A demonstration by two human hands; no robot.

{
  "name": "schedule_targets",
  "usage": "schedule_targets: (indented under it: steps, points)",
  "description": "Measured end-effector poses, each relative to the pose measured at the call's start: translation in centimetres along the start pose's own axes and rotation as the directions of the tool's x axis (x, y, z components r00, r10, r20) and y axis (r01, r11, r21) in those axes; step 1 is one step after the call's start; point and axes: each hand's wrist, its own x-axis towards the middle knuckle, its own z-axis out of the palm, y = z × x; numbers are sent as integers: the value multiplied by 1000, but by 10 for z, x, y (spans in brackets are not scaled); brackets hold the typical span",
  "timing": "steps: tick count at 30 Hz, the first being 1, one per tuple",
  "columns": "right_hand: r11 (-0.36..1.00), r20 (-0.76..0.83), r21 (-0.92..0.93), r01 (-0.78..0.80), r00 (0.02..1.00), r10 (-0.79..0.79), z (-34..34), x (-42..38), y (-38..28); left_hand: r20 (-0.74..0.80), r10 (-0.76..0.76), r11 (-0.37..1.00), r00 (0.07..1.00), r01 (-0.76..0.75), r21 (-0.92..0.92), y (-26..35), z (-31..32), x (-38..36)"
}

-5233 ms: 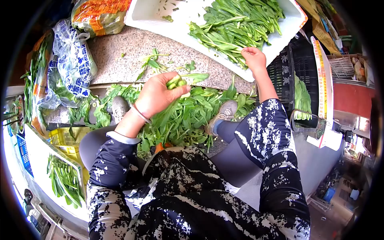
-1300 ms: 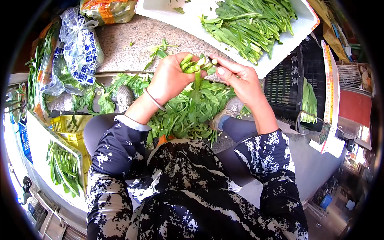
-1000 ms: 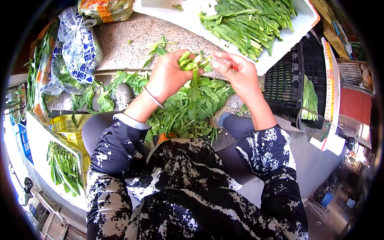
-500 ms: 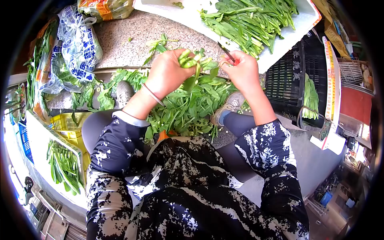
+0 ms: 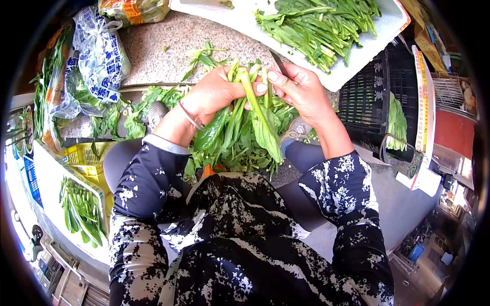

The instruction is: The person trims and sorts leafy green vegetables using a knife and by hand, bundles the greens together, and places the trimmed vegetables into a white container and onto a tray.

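Observation:
My left hand [image 5: 210, 94] is closed around a few leafy green stalks [image 5: 261, 122], whose cut ends point up and whose leaves hang down. In my right hand [image 5: 305, 96] is a small knife [image 5: 278, 63], its dark blade pointing up and away from me; the handle is hidden in the palm. The right thumb and fingers meet the stem end of one stalk, close beside the left fingertips. Below both hands, between my shoes, lies a heap of loose green leaves [image 5: 240, 159].
A white foam tray [image 5: 352, 71] with a pile of trimmed greens [image 5: 321, 30] is on the stone ledge [image 5: 153, 56]. Plastic bags [image 5: 102, 56] sit at left, above another white box [image 5: 51, 173] holding greens. At right stands a black crate [image 5: 357, 97].
My left hand has turned, so the stalks now hang with leaves downward. My right hand has come in beside it, its fingers now at a stalk's end.

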Motion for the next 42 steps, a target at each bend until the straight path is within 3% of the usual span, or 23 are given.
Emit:
schedule_targets:
  steps: [5, 8, 10, 12, 13, 14, 15, 16, 19, 21, 22, 24, 25, 26, 27, 29, 30, 31, 35, 37, 42]
  points:
    - [993, 86, -121, 9, 996, 1, -9, -1, -2, 95, 21, 1000, 995, -21, 1, -5, -2, 2]
    - [973, 139, -228, 38, 990, -6, -22, -1, 0, 110, -30, 998, 993, 36, -49, -7, -4, 3]
    - [960, 151, -271, 67, 988, -26, -29, 3, 9, 68, -89, 996, 994, 88, 21, -6, -6, 4]
    - [777, -98, -629, 22, 989, -108, -30, 8, 19, 56, -82, 990, 995, 75, 119, -10, -7, 7]
    - [777, -101, -629, 20, 989, -107, -26, 6, 17, -3, -96, 979, 995, 95, 183, -11, -7, 8]
    - [872, -104, -486, 52, 988, -117, -19, 4, 15, -59, -104, 963, 993, 115, 245, -12, -6, 10]
    - [940, -110, -330, 83, 986, -126, -9, 0, 8, -102, -10, 951, 995, 41, 307, -16, -5, 10]
    - [973, -72, -227, 39, 996, -56, -1, -4, 4, -122, 6, 933, 993, 39, 358, -17, -7, 11]
    - [925, 18, -374, 70, 997, -68, 12, -4, 12, -176, 18, 861, 984, 74, 503, -14, -3, 10]
    - [882, 89, -452, 136, 990, -107, 5, -4, 12, -140, 150, 683, 979, 0, 731, -19, -9, 14]
    - [877, 74, -461, 134, 991, -113, -1, -5, 11, -98, 234, 580, 967, -58, 813, -19, -10, 13]
    - [843, 0, -536, 51, 998, -60, -19, -5, 7, -139, 228, 479, 964, 13, 878, -23, -15, 13]
    - [912, 126, -403, 72, 992, -23, -28, 4, 13, -147, 250, 459, 957, 17, 888, -22, -16, 12]
    - [893, 119, -427, -143, 970, 213, -45, 3, 13, -158, 273, 439, 949, 24, 898, -22, -16, 11]
    - [838, 16, -505, -205, 969, 247, -57, 5, 7, -165, 307, 449, 937, 10, 893, -25, -19, 12]
    - [805, -352, -550, -220, 936, 16, -119, 35, 64, -205, 337, 464, 919, 27, 885, -23, -16, 11]
    - [473, -575, -760, -447, 801, -167, -119, 30, 47, -190, 367, 476, 911, -8, 879, -24, -18, 12]
    - [359, -638, -747, -560, 755, -152, -137, 35, 55, -190, 369, 475, 910, -9, 880, -24, -19, 12]
    - [389, -666, -685, -617, 745, 9, -155, 41, 80, -180, 346, 580, 921, -59, 812, -29, -23, 17]
    - [413, -692, -661, -626, 721, -16, -152, 46, 85, -174, 300, 641, 938, -63, 765, -29, -23, 19]
    - [546, -739, -601, -584, 666, -101, -156, 52, 106, -160, 314, 633, 936, -81, 770, -24, -18, 17]
